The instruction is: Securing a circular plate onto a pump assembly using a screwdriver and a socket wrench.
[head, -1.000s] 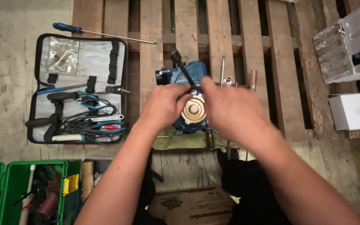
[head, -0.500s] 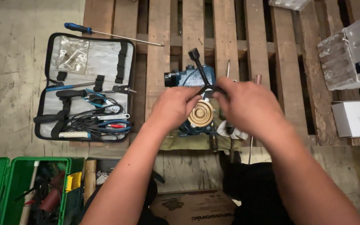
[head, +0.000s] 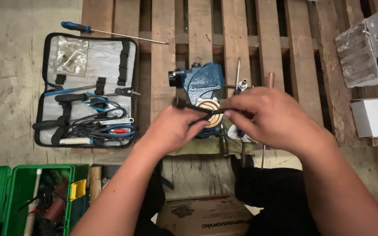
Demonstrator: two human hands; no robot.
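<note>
Swung down since half a second ago, the wrench (head: 197, 108) now lies nearly level, its socket end toward 9 o'clock. Left hand (head: 173, 129) and right hand (head: 272, 116) both grip it, above the brass disc (head: 211, 107) on the blue pump (head: 203, 81) atop the pallet (head: 162, 65).

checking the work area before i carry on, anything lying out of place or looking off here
One thing: a long blue-handled screwdriver lies loose above the open tool case, half on the wooden pallet, not in a case loop. Both hands grip the black wrench over the blue pump.
</note>
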